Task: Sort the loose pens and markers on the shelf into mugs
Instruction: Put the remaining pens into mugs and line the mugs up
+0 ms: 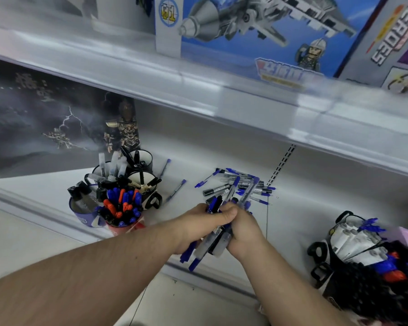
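Note:
My left hand (198, 225) and my right hand (242, 229) meet at the middle of the white shelf (193, 161), and both grip one bundle of blue-capped pens (210, 247). Just behind them lies a loose pile of pens and markers (240, 185). Two single pens (176, 190) lie to the left of the pile. A cluster of mugs stands at the left: a red mug (125, 228) full of blue, red and black markers, a purple mug (84, 211), and black-and-white mugs (141, 182) holding pens.
At the right edge stand black-handled mugs (353, 250) packed with markers. A dark toy box with a figurine (124, 128) stands behind the left mugs. The upper shelf edge (245, 100) overhangs closely, with toy boxes (269, 31) on it.

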Demonstrator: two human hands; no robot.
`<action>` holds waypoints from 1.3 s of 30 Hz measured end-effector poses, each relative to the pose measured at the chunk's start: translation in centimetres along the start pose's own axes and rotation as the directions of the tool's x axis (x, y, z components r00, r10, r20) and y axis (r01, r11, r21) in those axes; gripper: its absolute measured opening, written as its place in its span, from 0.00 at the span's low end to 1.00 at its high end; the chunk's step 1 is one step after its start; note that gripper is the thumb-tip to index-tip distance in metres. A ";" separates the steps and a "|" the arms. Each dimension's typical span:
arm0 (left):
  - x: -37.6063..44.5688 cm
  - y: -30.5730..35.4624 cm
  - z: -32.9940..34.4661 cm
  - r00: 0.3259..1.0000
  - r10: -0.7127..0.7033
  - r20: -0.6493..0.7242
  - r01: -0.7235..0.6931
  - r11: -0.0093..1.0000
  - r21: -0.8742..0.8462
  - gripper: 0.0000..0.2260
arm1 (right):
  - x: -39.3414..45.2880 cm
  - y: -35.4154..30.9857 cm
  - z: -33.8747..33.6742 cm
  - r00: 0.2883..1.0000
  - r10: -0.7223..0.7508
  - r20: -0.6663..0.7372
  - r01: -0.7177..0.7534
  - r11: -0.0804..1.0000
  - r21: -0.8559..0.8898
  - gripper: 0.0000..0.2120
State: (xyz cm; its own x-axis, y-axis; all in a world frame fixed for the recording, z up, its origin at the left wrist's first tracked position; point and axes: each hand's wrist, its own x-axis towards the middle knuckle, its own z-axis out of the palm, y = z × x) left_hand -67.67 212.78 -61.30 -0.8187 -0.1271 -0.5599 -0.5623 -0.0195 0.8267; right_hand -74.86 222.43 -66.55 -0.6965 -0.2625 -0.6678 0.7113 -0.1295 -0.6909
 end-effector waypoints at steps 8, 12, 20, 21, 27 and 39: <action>-0.4 -0.1 0.3 0.977 -0.006 0.215 0.009 1.000 -0.014 0.20 | -2.2 -1.9 0.3 0.998 -0.055 0.014 0.054 0.996 0.078 0.12; -0.6 -0.1 -0.1 0.967 0.004 0.254 -0.018 0.999 0.051 0.18 | -3.0 -2.4 0.4 0.997 -0.076 0.016 0.075 0.995 0.067 0.09; 0.3 0.1 -0.2 0.983 0.063 0.173 -0.073 0.996 0.049 0.08 | -3.9 -3.0 0.4 0.986 -0.128 0.105 0.111 0.982 0.154 0.03; 0.4 0.2 -0.3 0.984 0.054 0.167 -0.065 0.996 0.064 0.07 | -3.9 -3.2 0.4 0.988 -0.109 0.110 0.090 0.983 0.162 0.03; 1.1 0.3 -0.8 0.985 -0.037 0.169 0.017 0.993 0.117 0.05 | -3.0 -3.1 0.3 0.997 -0.057 0.054 0.050 0.990 0.129 0.10; 1.8 -0.2 -1.1 0.978 -0.021 0.208 0.015 0.999 0.029 0.07 | -2.8 -2.9 0.4 0.984 -0.172 -0.047 0.178 0.967 0.184 0.12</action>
State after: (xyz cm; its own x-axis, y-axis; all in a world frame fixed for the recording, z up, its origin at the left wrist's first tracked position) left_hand -68.89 211.47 -62.44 -0.8129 0.0823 -0.5766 -0.5780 0.0076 0.8160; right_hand -74.94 223.14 -62.58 -0.8122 -0.1907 -0.5514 0.5811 -0.3479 -0.7357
